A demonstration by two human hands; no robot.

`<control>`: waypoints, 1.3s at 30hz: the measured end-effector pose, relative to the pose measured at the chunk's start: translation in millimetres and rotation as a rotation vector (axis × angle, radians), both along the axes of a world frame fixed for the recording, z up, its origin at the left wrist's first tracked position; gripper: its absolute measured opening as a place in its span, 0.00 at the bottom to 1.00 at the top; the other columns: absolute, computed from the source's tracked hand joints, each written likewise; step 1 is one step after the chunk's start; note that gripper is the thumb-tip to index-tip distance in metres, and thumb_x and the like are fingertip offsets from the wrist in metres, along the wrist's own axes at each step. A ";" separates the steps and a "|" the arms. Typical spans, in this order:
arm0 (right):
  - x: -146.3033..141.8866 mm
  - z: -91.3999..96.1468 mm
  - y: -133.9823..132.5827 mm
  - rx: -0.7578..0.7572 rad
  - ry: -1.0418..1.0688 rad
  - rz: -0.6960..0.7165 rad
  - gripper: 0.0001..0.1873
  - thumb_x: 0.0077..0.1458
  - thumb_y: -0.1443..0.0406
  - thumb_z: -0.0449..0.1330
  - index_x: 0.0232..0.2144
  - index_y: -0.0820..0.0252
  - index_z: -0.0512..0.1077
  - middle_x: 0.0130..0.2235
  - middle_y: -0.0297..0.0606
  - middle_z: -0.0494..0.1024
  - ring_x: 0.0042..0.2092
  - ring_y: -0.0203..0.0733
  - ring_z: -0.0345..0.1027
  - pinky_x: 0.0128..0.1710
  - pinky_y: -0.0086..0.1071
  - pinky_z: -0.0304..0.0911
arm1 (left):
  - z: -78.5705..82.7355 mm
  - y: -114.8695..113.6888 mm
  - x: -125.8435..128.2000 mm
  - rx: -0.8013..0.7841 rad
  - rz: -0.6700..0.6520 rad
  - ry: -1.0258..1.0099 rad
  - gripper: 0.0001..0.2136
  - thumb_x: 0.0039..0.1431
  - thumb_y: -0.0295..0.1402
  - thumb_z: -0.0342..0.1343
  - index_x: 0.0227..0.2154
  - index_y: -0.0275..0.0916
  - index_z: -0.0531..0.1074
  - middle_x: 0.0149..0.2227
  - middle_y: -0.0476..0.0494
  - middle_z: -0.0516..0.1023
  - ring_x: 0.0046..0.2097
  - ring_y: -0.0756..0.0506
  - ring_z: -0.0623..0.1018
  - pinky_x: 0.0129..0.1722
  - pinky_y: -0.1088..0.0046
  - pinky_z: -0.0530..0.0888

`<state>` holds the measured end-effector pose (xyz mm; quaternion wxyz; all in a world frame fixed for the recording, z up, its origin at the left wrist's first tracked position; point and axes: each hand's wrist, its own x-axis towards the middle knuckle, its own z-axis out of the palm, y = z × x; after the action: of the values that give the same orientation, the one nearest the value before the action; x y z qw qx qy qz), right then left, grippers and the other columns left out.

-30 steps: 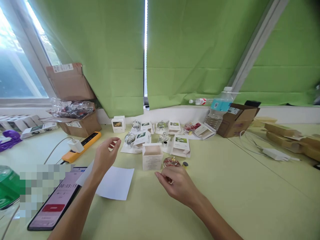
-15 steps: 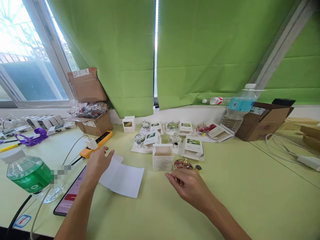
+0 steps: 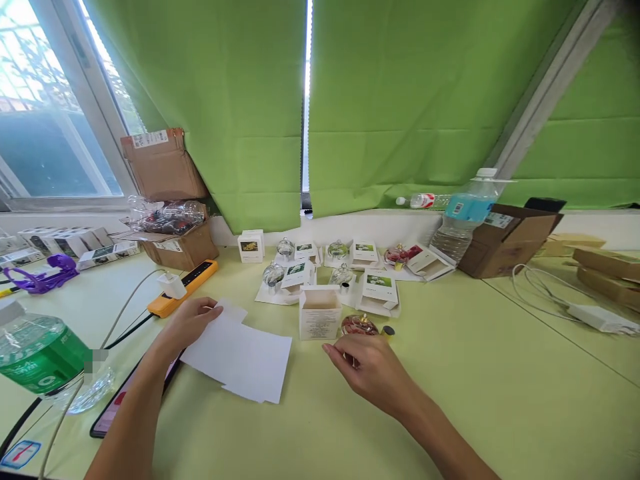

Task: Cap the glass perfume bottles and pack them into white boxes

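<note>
The left hand [image 3: 187,325] has been brought onto the edge of the white paper sheets [image 3: 245,353], and is kept well apart from the right hand [image 3: 365,370]. That hand is held loosely open just in front of a red glass ornament [image 3: 359,325], beside an open white box [image 3: 320,315] on the table [image 3: 500,387].

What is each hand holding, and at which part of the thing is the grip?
The left hand touches the white paper sheets' edge, grip unclear; the right hand visibly holds nothing.
</note>
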<state>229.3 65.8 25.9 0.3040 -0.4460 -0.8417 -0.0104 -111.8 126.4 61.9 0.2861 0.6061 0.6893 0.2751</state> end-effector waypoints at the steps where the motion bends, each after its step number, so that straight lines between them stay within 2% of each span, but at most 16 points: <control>1: -0.4 0.3 -0.3 -0.007 -0.006 -0.005 0.20 0.63 0.61 0.50 0.20 0.59 0.63 0.19 0.32 0.66 0.23 0.34 0.56 0.26 0.30 0.44 | 1.4 -2.1 2.3 -0.009 -0.021 -0.034 0.19 0.50 0.50 0.53 0.31 0.38 0.75 0.26 0.47 0.78 0.27 0.45 0.75 0.24 0.74 0.66; 5: -1.1 2.1 -0.8 -0.062 -0.027 -0.006 0.20 0.64 0.61 0.48 0.20 0.59 0.63 0.20 0.32 0.67 0.23 0.34 0.57 0.27 0.30 0.46 | 4.4 -8.9 10.6 -0.059 -0.115 -0.195 0.18 0.48 0.49 0.56 0.32 0.38 0.75 0.26 0.48 0.76 0.28 0.47 0.73 0.24 0.75 0.66; 8: -0.9 2.3 -0.8 -0.104 -0.053 -0.008 0.21 0.64 0.61 0.47 0.20 0.59 0.64 0.20 0.33 0.69 0.23 0.35 0.58 0.27 0.31 0.47 | 7.4 -12.6 14.8 -0.135 -0.219 -0.346 0.16 0.50 0.45 0.57 0.36 0.38 0.75 0.32 0.46 0.76 0.32 0.46 0.73 0.26 0.75 0.69; 10: -0.9 1.8 -0.7 -0.124 -0.066 -0.009 0.21 0.65 0.60 0.47 0.21 0.59 0.65 0.20 0.33 0.69 0.23 0.35 0.59 0.28 0.31 0.47 | 10.2 -14.4 16.7 -0.168 -0.267 -0.370 0.17 0.52 0.44 0.57 0.39 0.38 0.74 0.35 0.44 0.75 0.35 0.45 0.73 0.26 0.75 0.69; 15: -2.7 3.2 -0.8 -0.203 -0.094 -0.029 0.22 0.65 0.58 0.45 0.22 0.59 0.67 0.22 0.35 0.72 0.25 0.37 0.61 0.28 0.31 0.47 | 14.5 -17.0 16.4 -0.196 -0.370 -0.404 0.14 0.55 0.40 0.55 0.41 0.38 0.74 0.35 0.44 0.73 0.37 0.45 0.72 0.26 0.74 0.72; 20: -6.3 8.0 -0.6 -0.337 -0.075 -0.083 0.25 0.63 0.52 0.48 0.20 0.59 0.67 0.21 0.33 0.71 0.23 0.35 0.59 0.26 0.31 0.46 | 14.4 -18.7 11.4 -0.205 -0.399 -0.462 0.13 0.56 0.38 0.56 0.44 0.41 0.74 0.38 0.45 0.75 0.38 0.46 0.73 0.26 0.76 0.72; 23: -8.1 8.5 -0.1 -0.455 0.050 -0.040 0.23 0.60 0.52 0.52 0.20 0.60 0.68 0.21 0.32 0.70 0.24 0.34 0.59 0.25 0.29 0.47 | 14.4 -19.2 9.6 -0.232 -0.445 -0.485 0.14 0.57 0.37 0.55 0.46 0.42 0.73 0.42 0.44 0.76 0.39 0.46 0.74 0.28 0.76 0.73; 28: -6.3 7.2 1.1 -0.913 0.472 0.141 0.17 0.57 0.53 0.55 0.32 0.61 0.72 0.27 0.34 0.74 0.25 0.36 0.66 0.20 0.26 0.58 | 13.8 -20.0 11.2 -0.232 -0.481 -0.547 0.16 0.58 0.36 0.55 0.49 0.42 0.72 0.45 0.42 0.76 0.41 0.45 0.74 0.30 0.74 0.74; 30: -4.5 8.7 1.3 -1.016 0.606 0.168 0.18 0.56 0.52 0.56 0.33 0.62 0.71 0.27 0.36 0.75 0.24 0.37 0.68 0.18 0.26 0.61 | 12.9 -20.4 11.4 -0.230 -0.500 -0.590 0.16 0.59 0.37 0.55 0.50 0.41 0.71 0.47 0.40 0.75 0.41 0.44 0.74 0.31 0.73 0.74; 35: -1.1 16.0 0.2 -1.005 0.746 0.182 0.19 0.56 0.51 0.57 0.31 0.63 0.72 0.24 0.35 0.74 0.21 0.35 0.67 0.17 0.26 0.62 | 5.8 -20.6 6.9 -0.205 -0.514 -0.672 0.18 0.59 0.41 0.55 0.51 0.43 0.70 0.48 0.40 0.76 0.42 0.44 0.75 0.37 0.71 0.73; 39: 2.1 18.3 0.2 -0.965 0.787 0.155 0.20 0.55 0.51 0.58 0.30 0.64 0.72 0.23 0.33 0.70 0.20 0.31 0.62 0.15 0.23 0.54 | -2.5 -19.2 10.6 -0.225 -0.495 -0.799 0.23 0.60 0.52 0.47 0.50 0.44 0.71 0.44 0.41 0.78 0.43 0.42 0.76 0.42 0.65 0.72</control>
<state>231.4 66.0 44.1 0.3554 -0.4412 -0.6063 0.5581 -101.2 107.2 59.4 0.6491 0.5641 0.3860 0.3340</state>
